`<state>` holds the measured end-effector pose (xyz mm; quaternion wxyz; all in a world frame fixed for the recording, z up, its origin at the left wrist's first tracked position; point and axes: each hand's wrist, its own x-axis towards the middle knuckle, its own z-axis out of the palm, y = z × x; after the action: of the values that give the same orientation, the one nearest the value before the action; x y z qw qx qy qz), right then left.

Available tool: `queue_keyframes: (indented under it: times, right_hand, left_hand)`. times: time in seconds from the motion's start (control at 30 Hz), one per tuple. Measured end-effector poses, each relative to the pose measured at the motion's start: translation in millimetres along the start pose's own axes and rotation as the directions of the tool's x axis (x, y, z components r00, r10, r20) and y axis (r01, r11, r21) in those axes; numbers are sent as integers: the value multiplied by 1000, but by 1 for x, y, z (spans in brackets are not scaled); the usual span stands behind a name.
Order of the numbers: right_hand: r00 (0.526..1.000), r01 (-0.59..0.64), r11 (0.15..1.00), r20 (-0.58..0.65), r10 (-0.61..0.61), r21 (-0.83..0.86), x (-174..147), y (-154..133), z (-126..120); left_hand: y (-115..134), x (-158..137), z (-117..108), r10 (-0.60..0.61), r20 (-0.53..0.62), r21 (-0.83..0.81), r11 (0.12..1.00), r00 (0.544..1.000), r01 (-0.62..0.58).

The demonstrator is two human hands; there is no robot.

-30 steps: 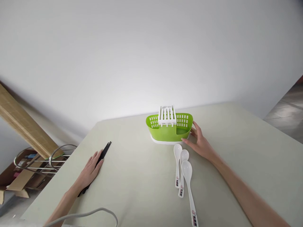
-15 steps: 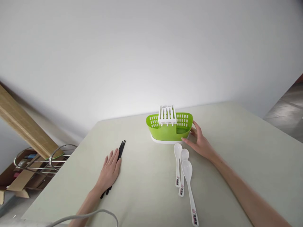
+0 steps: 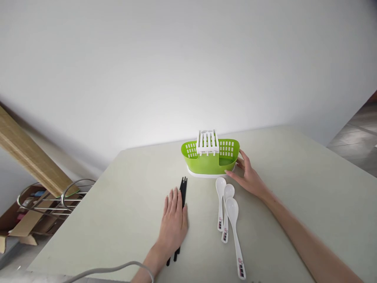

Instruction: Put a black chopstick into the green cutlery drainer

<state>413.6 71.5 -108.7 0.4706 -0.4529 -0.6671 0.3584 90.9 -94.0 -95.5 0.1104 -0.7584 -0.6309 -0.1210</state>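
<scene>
My left hand (image 3: pixel 173 222) lies flat on a bundle of black chopsticks (image 3: pixel 183 188), fingers stretched toward the basket. The tips show beyond my fingers and the other ends below my palm; the middle is hidden. My right hand (image 3: pixel 247 175) grips the right end of a green basket (image 3: pixel 209 164), thumb at the front and fingers round the end. The basket has a white slatted rack (image 3: pixel 207 142) across its middle and stands on a white base. Three white spoons, the left one (image 3: pixel 220 200), the middle one (image 3: pixel 226 214) and the right one (image 3: pixel 235 220), lie before it.
A pale table (image 3: pixel 123 212) stands against a white wall (image 3: pixel 182 70). A grey cable (image 3: pixel 108 269) crosses the near left. Beyond the table's left edge are a metal rack (image 3: pixel 59 212), a long cardboard piece (image 3: pixel 32 153) and an open box (image 3: pixel 23 230).
My left hand has slid right across the table and the chopsticks have moved with it, nearer the spoons and basket. My right hand stays at the basket's end.
</scene>
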Motion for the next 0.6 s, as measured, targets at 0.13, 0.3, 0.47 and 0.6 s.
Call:
queue_keyframes:
  times: [0.13, 0.3, 0.47, 0.6]
  right_hand:
    - [1000, 19, 1000, 2, -19, -4, -1, -2, 0]
    - [1000, 1, 1000, 0, -1, -11, 0, 0, 0]
    - [1000, 6, 999, 8, -6, 37, 1, 2, -1]
    - [997, 78, 986, 18, -81, 144, 1, 10, -6]
  left_hand:
    - [28, -1, 0, 8, -2, -9, 1000, 1000, -8]
    - [45, -3, -1, -14, -1, -67, 998, 1000, 14]
    - [46, 1, -15, -110, 123, -299, 943, 986, 142]
    - [28, 15, -31, -252, 220, -548, 767, 942, 333]
